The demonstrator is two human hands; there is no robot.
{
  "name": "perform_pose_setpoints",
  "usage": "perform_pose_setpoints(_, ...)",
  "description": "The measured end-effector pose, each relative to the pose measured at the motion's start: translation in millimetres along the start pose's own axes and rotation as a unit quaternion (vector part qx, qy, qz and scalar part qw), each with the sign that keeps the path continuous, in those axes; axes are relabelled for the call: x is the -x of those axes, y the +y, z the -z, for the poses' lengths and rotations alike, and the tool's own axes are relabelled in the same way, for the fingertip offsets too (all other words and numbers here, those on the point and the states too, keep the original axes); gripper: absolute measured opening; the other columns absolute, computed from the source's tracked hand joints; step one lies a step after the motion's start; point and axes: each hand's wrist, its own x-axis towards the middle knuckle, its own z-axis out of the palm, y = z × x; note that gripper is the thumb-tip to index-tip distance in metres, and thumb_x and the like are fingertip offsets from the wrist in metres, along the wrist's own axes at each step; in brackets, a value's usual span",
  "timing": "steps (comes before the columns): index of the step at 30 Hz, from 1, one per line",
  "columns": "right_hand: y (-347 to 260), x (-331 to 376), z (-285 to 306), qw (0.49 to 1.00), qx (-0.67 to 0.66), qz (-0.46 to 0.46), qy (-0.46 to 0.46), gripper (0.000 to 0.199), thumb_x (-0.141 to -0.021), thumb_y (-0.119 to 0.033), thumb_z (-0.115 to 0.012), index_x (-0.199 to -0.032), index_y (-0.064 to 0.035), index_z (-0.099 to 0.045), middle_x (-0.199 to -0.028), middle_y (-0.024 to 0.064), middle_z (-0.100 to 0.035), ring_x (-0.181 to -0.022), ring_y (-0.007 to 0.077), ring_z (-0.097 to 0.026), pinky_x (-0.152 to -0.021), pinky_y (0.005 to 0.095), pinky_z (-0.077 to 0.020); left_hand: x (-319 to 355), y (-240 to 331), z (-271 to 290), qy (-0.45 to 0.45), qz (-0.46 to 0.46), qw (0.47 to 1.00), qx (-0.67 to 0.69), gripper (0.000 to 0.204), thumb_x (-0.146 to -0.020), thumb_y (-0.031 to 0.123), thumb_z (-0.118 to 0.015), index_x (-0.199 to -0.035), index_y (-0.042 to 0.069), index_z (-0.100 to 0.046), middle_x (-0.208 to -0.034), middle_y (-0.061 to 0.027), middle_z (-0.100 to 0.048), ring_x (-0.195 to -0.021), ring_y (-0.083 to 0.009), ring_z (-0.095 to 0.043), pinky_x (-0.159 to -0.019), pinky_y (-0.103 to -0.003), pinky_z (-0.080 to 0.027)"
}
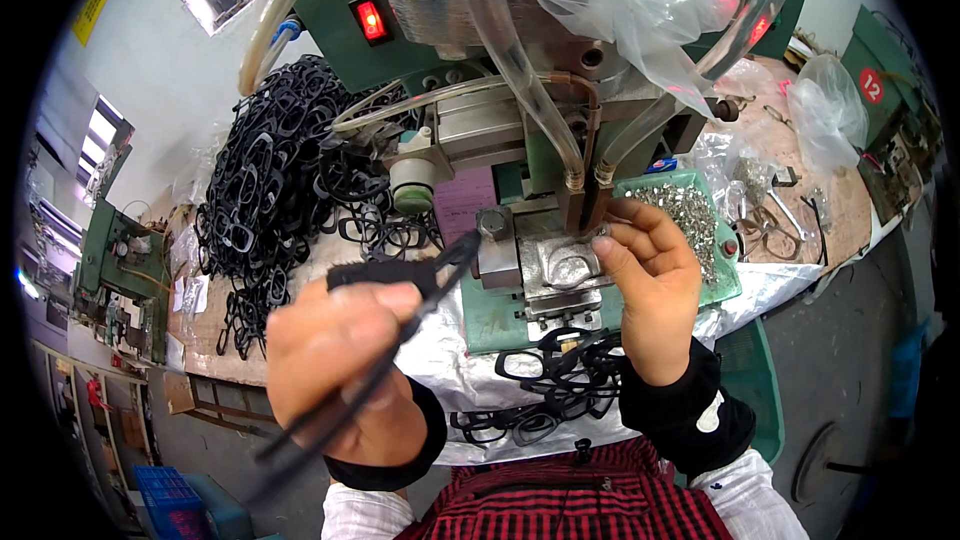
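Note:
My left hand (340,365), close to the camera and partly blurred, is closed around a black eyeglass frame (455,262). The frame slants from beside the machine's fixture down past my wrist. At the metal fixture (560,265), beneath two copper-coloured electrode tips (583,205), my right hand (655,275) has its thumb and fingers pinched together. Whatever is between those fingertips is too small to make out. Several black frames (545,390) lie on the silvery sheet between my forearms.
A large heap of black eyeglass frames (270,170) rises on the left of the bench. Right of the fixture sits a green tray (728,285) of small metal parts. Clear hoses (500,50) and a plastic bag (640,10) hang ahead. A wrench (788,215) lies farther right.

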Motion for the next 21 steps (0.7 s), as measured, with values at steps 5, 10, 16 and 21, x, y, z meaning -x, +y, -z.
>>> perform_pose_setpoints(5,-7.9,-3.3,-9.6,0.999,0.001,-0.018,-0.04,0.046,-0.084,0.007,-0.065,-0.128,0.0089,-0.05,-0.105,0.0124,-0.07,-0.106,0.0156,-0.061,-0.094,0.027,-0.0466,0.9,-3.3,-4.5,0.011,0.094,0.991,0.097,0.022,-0.098,0.011,-0.051,-0.111,-0.005,-0.057,-0.102,-0.0208,-0.061,-0.093,-0.0255,-0.059,-0.084,-0.037,-0.049)
perform_pose_setpoints(10,-16.8,-5.3,-11.6,0.998,0.035,-0.024,-0.051,0.057,-0.08,0.005,-0.068,-0.131,0.0114,-0.043,-0.094,0.0111,-0.072,-0.112,0.017,-0.058,-0.1,0.0309,-0.0411,-13.4,-18.4,-7.2,0.01,0.143,0.987,0.071,0.021,-0.099,0.012,-0.053,-0.111,-0.005,-0.055,-0.103,-0.0175,-0.063,-0.092,-0.0246,-0.063,-0.086,-0.035,-0.05)
perform_pose_setpoints(16,-52.3,-17.7,-9.3,0.99,0.027,-0.122,-0.071,0.058,-0.074,0.007,-0.067,-0.126,0.0142,-0.042,-0.082,0.0069,-0.07,-0.092,0.0162,-0.063,-0.089,0.0268,-0.0455,-20.6,-14.1,-9.1,-0.005,0.13,0.988,0.088,0.014,-0.095,0.003,-0.053,-0.106,-0.005,-0.057,-0.1,-0.0152,-0.063,-0.089,-0.021,-0.062,-0.084,-0.032,-0.048)
perform_pose_setpoints(21,-73.0,-11.2,-0.3,0.961,-0.133,-0.186,-0.156,0.062,-0.072,0.011,-0.058,-0.133,0.0112,-0.044,-0.128,0.0134,-0.053,-0.111,0.0238,-0.056,-0.093,0.0319,-0.0449,-1.5,-13.0,3.4,-0.175,0.022,0.983,0.046,0.026,-0.078,-0.008,-0.063,-0.103,-0.002,-0.065,-0.104,-0.0191,-0.069,-0.089,-0.0298,-0.067,-0.077,-0.036,-0.052)
